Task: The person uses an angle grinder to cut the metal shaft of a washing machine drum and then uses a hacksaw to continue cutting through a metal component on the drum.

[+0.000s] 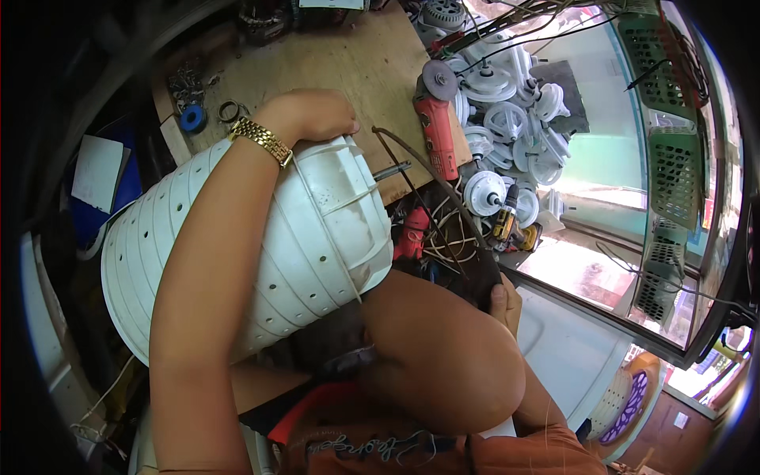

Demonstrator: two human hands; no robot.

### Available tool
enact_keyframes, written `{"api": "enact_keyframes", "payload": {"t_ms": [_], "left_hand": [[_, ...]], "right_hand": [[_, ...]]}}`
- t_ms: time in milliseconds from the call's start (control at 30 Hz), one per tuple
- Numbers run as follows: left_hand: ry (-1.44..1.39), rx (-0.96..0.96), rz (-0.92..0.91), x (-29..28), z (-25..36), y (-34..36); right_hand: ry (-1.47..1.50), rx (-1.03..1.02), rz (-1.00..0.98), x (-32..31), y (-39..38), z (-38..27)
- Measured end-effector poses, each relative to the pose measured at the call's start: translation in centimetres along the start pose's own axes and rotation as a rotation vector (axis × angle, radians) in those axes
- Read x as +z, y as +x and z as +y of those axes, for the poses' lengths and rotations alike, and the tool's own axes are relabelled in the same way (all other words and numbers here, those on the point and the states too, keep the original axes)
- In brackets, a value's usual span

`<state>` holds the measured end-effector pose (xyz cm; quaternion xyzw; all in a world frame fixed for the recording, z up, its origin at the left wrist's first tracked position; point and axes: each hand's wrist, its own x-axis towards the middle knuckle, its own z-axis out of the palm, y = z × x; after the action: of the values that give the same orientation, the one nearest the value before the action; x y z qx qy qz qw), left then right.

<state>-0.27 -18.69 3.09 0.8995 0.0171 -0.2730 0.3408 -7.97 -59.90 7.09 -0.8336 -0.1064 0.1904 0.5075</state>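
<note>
A white perforated washing machine tub (309, 261) lies on its side across my lap, its ribbed base facing right. A metal shaft (392, 170) sticks out of that base. My left forearm crosses the tub, and my left hand (317, 115) is closed over its upper edge, fingers partly hidden. My right hand (507, 305), beyond my raised knee, is closed on the lower end of a dark, bow-shaped tool (447, 178). The tool has a curved bar and a thin straight strip; its far tip is near the shaft. My knee hides part of the right hand.
A wooden board (340, 59) lies ahead, with a red angle grinder (435, 127) at its right edge. White plastic pulleys (507, 123) are heaped beyond it, near a yellow cordless drill (511, 226). Blue tape (192, 119) and a metal ring (228, 111) sit at the left.
</note>
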Motion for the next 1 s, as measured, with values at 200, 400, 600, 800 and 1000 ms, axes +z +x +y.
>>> {"api": "enact_keyframes", "payload": {"t_ms": [200,400,600,800,1000], "left_hand": [[0.049,-0.045,0.092,-0.5,2.0,1.3],[-0.059,-0.104,0.084,0.8,-0.3,-0.4],[0.009,-0.045,0.095,1.2,1.9,0.7],[0.019,-0.008,0.106,-1.1,-0.1,-0.1],[0.007,-0.038,0.072,-0.2,0.8,-0.4]], "right_hand": [[0.004,-0.022,0.05,6.8,11.5,1.6],[-0.073,0.022,-0.029,1.0,2.1,-2.8],[-0.365,-0.317,0.052,2.8,8.2,1.5],[-0.281,-0.089,-0.031,3.9,8.4,-2.8],[-0.059,0.001,-0.021,-0.9,0.9,-4.3]]}}
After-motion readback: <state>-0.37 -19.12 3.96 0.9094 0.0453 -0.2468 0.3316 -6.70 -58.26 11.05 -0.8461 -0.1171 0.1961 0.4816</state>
